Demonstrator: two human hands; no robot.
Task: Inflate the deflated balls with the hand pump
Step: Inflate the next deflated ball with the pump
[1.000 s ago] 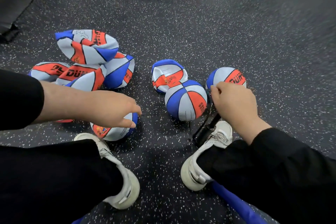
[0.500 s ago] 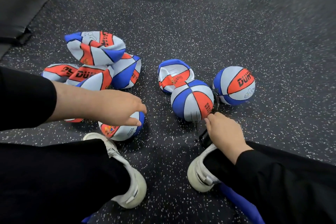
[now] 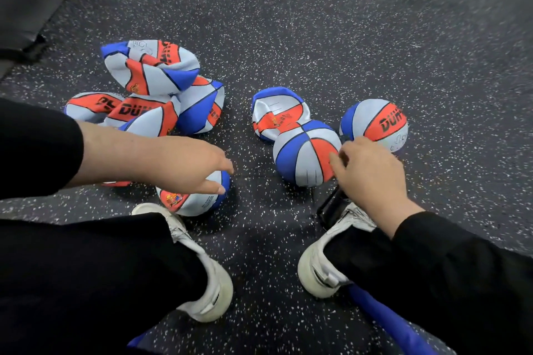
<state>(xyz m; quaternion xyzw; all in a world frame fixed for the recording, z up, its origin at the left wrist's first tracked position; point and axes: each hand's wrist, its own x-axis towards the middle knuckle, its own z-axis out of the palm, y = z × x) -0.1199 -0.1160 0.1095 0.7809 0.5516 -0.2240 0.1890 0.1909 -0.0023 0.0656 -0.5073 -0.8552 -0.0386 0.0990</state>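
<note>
Left hand (image 3: pixel 184 166): fingers straight, resting on ball (image 3: pixel 193 199).
Right hand (image 3: pixel 369 173): fingers curled over pump (image 3: pixel 331 207); grip unclear.

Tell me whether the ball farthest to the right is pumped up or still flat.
Pumped up. The rightmost ball looks round and smooth, unlike the crumpled ball atop the left pile.

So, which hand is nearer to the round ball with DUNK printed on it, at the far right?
The right hand. It is just beside the DUNK ball, on its near side. The left hand is far off, over another ball.
</note>
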